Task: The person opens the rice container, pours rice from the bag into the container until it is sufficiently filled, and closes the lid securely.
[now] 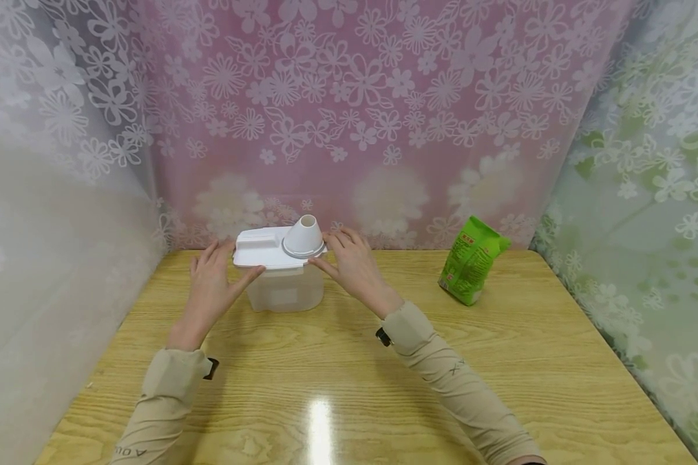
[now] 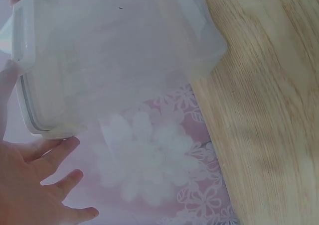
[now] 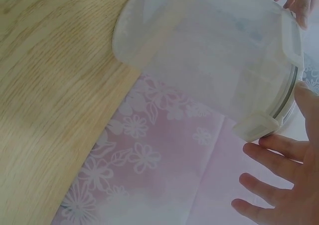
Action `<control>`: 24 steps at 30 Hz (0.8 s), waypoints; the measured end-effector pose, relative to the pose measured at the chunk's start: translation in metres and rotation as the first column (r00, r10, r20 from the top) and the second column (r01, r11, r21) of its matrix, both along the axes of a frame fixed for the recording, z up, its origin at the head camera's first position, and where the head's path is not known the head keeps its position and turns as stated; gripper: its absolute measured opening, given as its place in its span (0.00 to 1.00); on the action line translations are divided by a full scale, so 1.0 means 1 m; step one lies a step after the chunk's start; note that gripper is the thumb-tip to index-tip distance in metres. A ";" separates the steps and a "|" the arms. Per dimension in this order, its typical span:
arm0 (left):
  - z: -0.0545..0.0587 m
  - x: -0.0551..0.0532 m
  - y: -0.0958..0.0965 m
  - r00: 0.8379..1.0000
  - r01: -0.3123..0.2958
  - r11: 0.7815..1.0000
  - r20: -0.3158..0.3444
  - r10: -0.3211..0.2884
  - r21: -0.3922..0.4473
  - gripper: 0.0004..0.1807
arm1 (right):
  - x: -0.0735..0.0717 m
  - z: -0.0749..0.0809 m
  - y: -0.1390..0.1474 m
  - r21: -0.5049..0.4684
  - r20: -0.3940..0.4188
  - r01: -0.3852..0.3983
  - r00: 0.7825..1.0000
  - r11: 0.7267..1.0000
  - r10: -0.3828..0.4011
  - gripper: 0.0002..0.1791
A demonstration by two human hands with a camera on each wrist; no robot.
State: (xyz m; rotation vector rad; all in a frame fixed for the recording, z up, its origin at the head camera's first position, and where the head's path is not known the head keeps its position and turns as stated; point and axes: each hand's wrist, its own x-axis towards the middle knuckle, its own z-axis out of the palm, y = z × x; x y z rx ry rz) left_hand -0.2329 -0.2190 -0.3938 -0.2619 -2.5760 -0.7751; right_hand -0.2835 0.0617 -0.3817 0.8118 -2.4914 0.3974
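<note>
A clear plastic storage container (image 1: pixel 282 294) with a white lid (image 1: pixel 273 258) stands near the table's back edge. The lid carries a raised handle and a white cone-shaped spout (image 1: pixel 304 237). At its left end is my left hand (image 1: pixel 212 284), fingers spread, thumb along the front edge. Its fingertips meet the end clip (image 2: pixel 57 134) in the left wrist view. My right hand (image 1: pixel 351 268) is at the opposite end, thumb against the lid rim. In the right wrist view, its fingertips touch an end clip (image 3: pixel 256 127) that angles outward; the other fingers are spread apart.
A green printed bag (image 1: pixel 474 261) stands on the right side of the wooden table (image 1: pixel 407 381). Flowered curtains (image 1: pixel 372 97) hang behind the table and along both sides.
</note>
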 end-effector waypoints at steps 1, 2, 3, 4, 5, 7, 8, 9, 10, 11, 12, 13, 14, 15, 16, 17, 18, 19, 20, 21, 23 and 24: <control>0.000 0.000 0.000 1.000 0.000 1.000 0.000 0.000 -0.001 0.45 | 0.001 0.000 0.000 0.000 0.001 0.002 1.000 1.000 -0.002 0.34; 0.000 0.000 0.000 1.000 -0.001 1.000 0.002 0.001 -0.001 0.45 | 0.001 0.000 0.001 -0.001 -0.001 0.002 1.000 1.000 -0.002 0.33; 0.000 0.000 0.001 1.000 -0.001 1.000 0.005 0.001 0.000 0.45 | 0.001 0.000 0.001 -0.002 -0.003 0.002 1.000 1.000 -0.002 0.33; 0.000 0.000 0.001 1.000 -0.003 1.000 0.007 0.003 0.000 0.45 | 0.002 0.000 0.001 -0.002 -0.007 0.001 1.000 1.000 -0.001 0.33; 0.000 0.001 0.001 1.000 -0.004 1.000 0.009 0.004 0.000 0.45 | 0.002 0.000 0.001 -0.004 -0.007 0.000 1.000 1.000 0.000 0.33; 0.000 0.001 0.002 1.000 -0.008 1.000 0.011 0.008 -0.001 0.45 | 0.002 0.000 0.002 -0.007 -0.008 -0.004 1.000 1.000 0.004 0.33; 0.000 0.001 0.003 1.000 -0.010 1.000 0.013 0.010 -0.001 0.46 | 0.003 0.000 0.003 -0.008 -0.006 -0.004 1.000 1.000 0.004 0.33; 0.000 0.001 0.003 1.000 -0.010 1.000 0.012 0.010 -0.002 0.46 | 0.003 0.000 0.003 -0.006 -0.004 -0.003 1.000 1.000 0.003 0.33; 0.000 0.001 0.004 1.000 -0.012 1.000 0.012 0.012 -0.003 0.46 | 0.003 0.000 0.004 -0.005 -0.001 -0.003 1.000 1.000 0.003 0.33; -0.001 0.001 0.005 1.000 -0.014 1.000 0.012 0.014 -0.004 0.47 | 0.003 0.000 0.004 -0.004 0.004 -0.001 1.000 1.000 0.001 0.33; -0.001 0.001 0.005 1.000 -0.015 1.000 0.011 0.015 -0.005 0.47 | 0.004 0.000 0.005 -0.002 0.007 0.000 1.000 1.000 0.000 0.34; -0.002 0.001 0.006 1.000 -0.015 1.000 0.010 0.015 -0.005 0.47 | 0.004 0.000 0.005 -0.001 0.010 0.003 1.000 1.000 -0.003 0.34; -0.002 0.001 0.006 1.000 -0.014 1.000 0.009 0.014 -0.004 0.47 | 0.005 0.000 0.006 0.001 0.013 0.004 1.000 1.000 -0.004 0.34; -0.002 0.000 0.007 1.000 -0.013 1.000 0.007 0.013 -0.002 0.47 | 0.005 0.000 0.006 -0.001 0.016 0.004 1.000 1.000 -0.004 0.34; -0.003 0.001 0.007 1.000 -0.013 1.000 0.006 0.013 -0.002 0.47 | 0.006 0.001 0.007 -0.002 0.019 0.005 1.000 1.000 -0.005 0.34; -0.003 0.001 0.008 1.000 -0.011 1.000 0.005 0.011 -0.001 0.47 | 0.006 0.001 0.007 -0.004 0.019 0.005 1.000 1.000 -0.005 0.34; -0.003 0.001 0.008 1.000 -0.009 1.000 0.003 0.009 0.001 0.47 | 0.007 0.001 0.008 -0.008 0.023 0.004 1.000 1.000 -0.004 0.34; -0.002 0.001 0.009 1.000 -0.006 1.000 0.000 0.006 0.004 0.46 | 0.007 0.001 0.008 -0.008 0.023 0.006 1.000 1.000 -0.005 0.34; -0.002 0.001 0.009 1.000 -0.003 1.000 -0.001 0.003 0.007 0.46 | 0.008 0.002 0.009 -0.010 0.023 0.007 1.000 1.000 -0.007 0.34; -0.002 0.001 0.010 1.000 0.000 1.000 -0.002 0.000 0.009 0.46 | 0.008 0.002 0.009 -0.010 0.023 0.010 1.000 1.000 -0.010 0.34; -0.002 0.002 0.011 1.000 0.004 1.000 -0.007 -0.004 0.016 0.45 | 0.008 0.001 0.010 -0.010 0.019 0.012 1.000 1.000 -0.012 0.33; -0.002 0.002 0.011 1.000 0.006 1.000 -0.009 -0.006 0.018 0.45 | 0.009 0.001 0.010 -0.010 0.018 0.013 1.000 1.000 -0.013 0.33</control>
